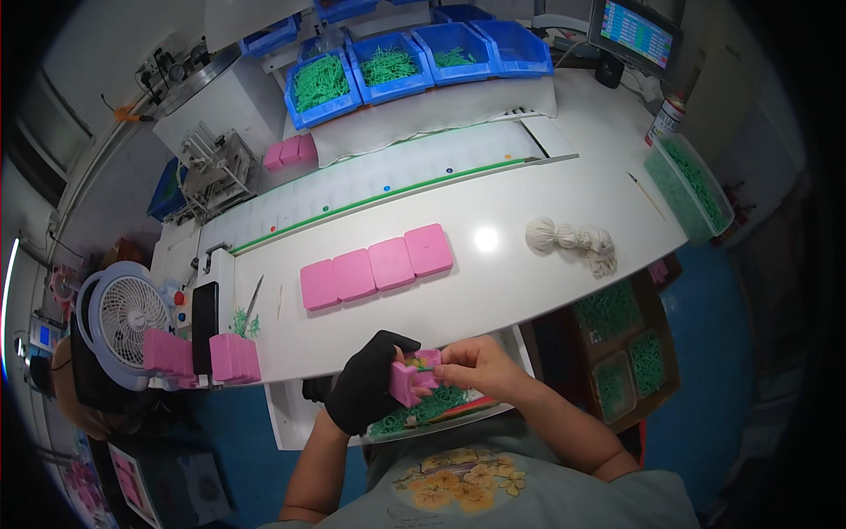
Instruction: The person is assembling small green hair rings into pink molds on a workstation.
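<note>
1. Nearest: left hand (pixel 366 379), black-gloved, grip closed around an open pink case (pixel 403 385), held over the drawer at the desk's near edge.
2. Right hand (pixel 485 366), bare; thumb and finger appear to pinch a thin green piece (pixel 424 370) at the case. Exact contact too small to tell.
3. Progress: held case looks unfinished, since it is open with hands in it. Total left can't be counted.
4. Drawer (pixel 284 416): pulled out under the hands, loose green rings (pixel 436 406) inside.
5. Cardboard box (pixel 670 388), lower right: clear tubs (pixel 648 363) of green rings.
6. Desk (pixel 502 295): four pink blocks (pixel 389 264) in a row, lying flat, look closed, maybe done; stacked pink blocks (pixel 233 358) at left edge.
7. Clear bin (pixel 692 220), right edge: green pieces.
8. Far: blue bins (pixel 398 93) in a row; left two well filled with green pieces, third holds few.
</note>
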Demonstrator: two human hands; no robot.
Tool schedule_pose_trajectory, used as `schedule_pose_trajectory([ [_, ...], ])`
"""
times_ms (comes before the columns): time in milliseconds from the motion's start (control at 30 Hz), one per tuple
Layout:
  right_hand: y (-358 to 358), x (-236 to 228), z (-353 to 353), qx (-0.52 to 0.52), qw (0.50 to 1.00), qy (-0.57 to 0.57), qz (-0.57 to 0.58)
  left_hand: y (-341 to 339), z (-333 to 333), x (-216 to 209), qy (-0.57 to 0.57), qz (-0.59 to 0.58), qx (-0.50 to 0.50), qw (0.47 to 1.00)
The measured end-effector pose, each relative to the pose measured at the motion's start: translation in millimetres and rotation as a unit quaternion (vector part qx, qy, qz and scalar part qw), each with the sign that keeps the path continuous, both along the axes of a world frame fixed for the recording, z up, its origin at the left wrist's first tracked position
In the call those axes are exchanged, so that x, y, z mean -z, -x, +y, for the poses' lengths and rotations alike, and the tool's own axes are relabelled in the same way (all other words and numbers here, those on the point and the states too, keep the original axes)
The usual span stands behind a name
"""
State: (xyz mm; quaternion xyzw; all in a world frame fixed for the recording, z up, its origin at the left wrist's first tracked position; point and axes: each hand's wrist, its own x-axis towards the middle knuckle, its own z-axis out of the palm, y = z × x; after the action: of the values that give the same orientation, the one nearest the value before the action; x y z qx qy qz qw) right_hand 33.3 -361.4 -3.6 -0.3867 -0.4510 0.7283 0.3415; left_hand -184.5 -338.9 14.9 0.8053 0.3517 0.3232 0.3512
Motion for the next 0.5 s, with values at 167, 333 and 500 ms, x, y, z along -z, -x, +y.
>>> schedule_pose_trajectory([
  [167, -3.9, 4.6, -0.1, -0.031, 0.999, 0.012, -0.002, 1.3, -3.9, -8.6, 0.007, 0.072, 0.030, 0.997],
  [333, 1.9, 7.5, -3.2, -0.017, 0.998, -0.040, -0.050, 1.5, -8.8, -7.8, 0.007, 0.076, 0.052, 0.996],
  [500, 4.8, 15.6, 1.4, -0.022, 0.991, -0.034, -0.126, -4.8, -10.0, -15.7, -0.006, 0.112, 0.050, 0.992],
])
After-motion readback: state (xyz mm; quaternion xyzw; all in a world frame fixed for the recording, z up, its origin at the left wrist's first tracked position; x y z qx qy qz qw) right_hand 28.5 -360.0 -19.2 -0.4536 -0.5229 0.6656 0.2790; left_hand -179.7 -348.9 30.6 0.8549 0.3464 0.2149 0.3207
